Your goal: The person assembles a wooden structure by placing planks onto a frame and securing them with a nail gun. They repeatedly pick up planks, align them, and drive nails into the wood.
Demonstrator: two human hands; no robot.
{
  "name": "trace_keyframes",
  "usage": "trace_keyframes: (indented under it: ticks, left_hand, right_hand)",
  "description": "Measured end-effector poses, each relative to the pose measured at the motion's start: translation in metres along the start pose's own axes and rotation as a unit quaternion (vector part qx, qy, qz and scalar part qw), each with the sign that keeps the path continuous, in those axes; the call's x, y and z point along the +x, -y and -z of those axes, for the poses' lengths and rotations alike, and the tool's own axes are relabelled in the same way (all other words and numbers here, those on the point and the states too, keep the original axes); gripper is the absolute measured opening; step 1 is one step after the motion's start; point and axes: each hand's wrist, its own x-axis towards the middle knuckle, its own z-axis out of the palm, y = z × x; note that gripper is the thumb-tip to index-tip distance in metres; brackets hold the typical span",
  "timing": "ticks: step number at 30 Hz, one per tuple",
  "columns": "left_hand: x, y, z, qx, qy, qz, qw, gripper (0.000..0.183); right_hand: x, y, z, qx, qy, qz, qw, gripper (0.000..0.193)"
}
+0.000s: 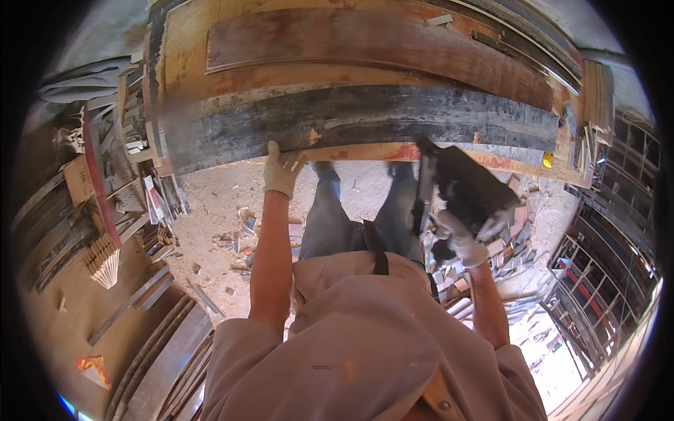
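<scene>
Long black-stained wooden board is laid along the near edge of the brown wooden desk; placement seems done, what remains cannot be told. Its edge is touched by the white-gloved left hand, fingers spread; a bulky black tool is gripped by the gloved right hand.

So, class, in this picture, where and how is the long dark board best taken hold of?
Take the board by its long near edge, probably, coming from the near side, hands spread apart. It lies flat and crosswise, with that edge nearest the person; the left hand is at it. The right hand holds a black tool and would need freeing first.
</scene>
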Motion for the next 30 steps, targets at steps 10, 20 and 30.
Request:
trace_keyframes:
  ticks: [10,20,30]
  left_hand:
    - [0.040,-0.036,0.040,-0.009,-0.003,-0.002,1.000,0.037]
    - [0.039,-0.031,0.032,-0.006,-0.045,-0.018,0.999,0.032]
    - [0.036,-0.030,0.025,-0.005,-0.061,-0.039,0.997,0.035]
  right_hand:
    - [0.066,0.028,-0.230,-0.520,-0.051,0.308,0.795,0.048]
    - [0.084,-0.009,-0.267,-0.323,-0.017,0.119,0.939,0.052]
    - [0.078,-0.022,-0.257,-0.552,-0.042,0.274,0.786,0.050]
